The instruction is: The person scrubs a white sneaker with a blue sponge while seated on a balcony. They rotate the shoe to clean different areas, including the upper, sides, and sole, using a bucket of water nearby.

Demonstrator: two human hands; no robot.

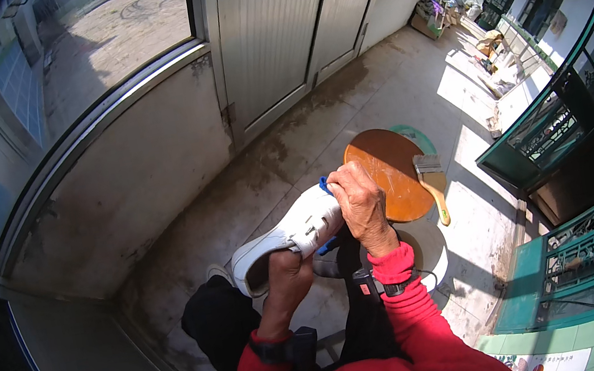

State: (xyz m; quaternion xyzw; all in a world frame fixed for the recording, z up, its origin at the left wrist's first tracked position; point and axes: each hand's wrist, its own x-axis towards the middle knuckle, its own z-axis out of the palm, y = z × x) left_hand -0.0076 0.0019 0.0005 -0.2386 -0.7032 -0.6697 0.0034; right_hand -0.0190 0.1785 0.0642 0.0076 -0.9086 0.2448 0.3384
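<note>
A white shoe (297,226) with straps and cut-outs is held up in front of me, its toe pointing up and to the right. My left hand (290,280) reaches into the shoe's opening and grips it at the tongue side. At the toe, my right hand (361,201) has its fingers closed on a small blue item (323,184), perhaps a cloth or brush, mostly hidden by the fingers. Just right of that hand, a wide flat paintbrush with a wooden handle (435,187) lies at the edge of a round brown stool top (389,177).
A whitish round tub or bucket (437,251) stands below the stool, partly behind my right wrist. A green round item (412,138) shows behind the stool. A low wall (154,167) and metal door (273,32) are ahead; a green door (572,264) is at right.
</note>
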